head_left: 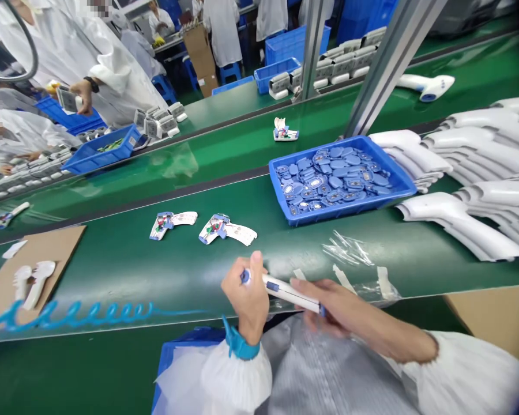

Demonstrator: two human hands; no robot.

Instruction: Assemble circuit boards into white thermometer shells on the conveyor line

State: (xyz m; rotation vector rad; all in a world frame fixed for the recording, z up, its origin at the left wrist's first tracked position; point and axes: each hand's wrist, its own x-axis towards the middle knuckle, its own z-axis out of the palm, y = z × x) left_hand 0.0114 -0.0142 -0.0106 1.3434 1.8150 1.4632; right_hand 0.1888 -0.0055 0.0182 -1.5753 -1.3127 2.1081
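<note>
Between my hands is a white thermometer gun (292,294) with blue parts, held above the near edge of the green bench. My left hand (246,294) is wrapped around its left end, thumb up, and a teal strap circles that wrist. The fingers of my right hand (328,305) close on the other end, partly hidden behind it. Just beyond lie two opened half shells with wiring, one nearer (237,231) and one farther left (184,218). A blue tray (288,214) full of small blue oval parts sits farther right.
Stacked white shells (462,222) fill the right side. Clear plastic strips (348,249) lie on the bench. A coiled blue cord (112,312) crosses the left, near cardboard (64,245) with white pieces. A metal post (384,69) rises beyond the tray; co-workers stand across the belt.
</note>
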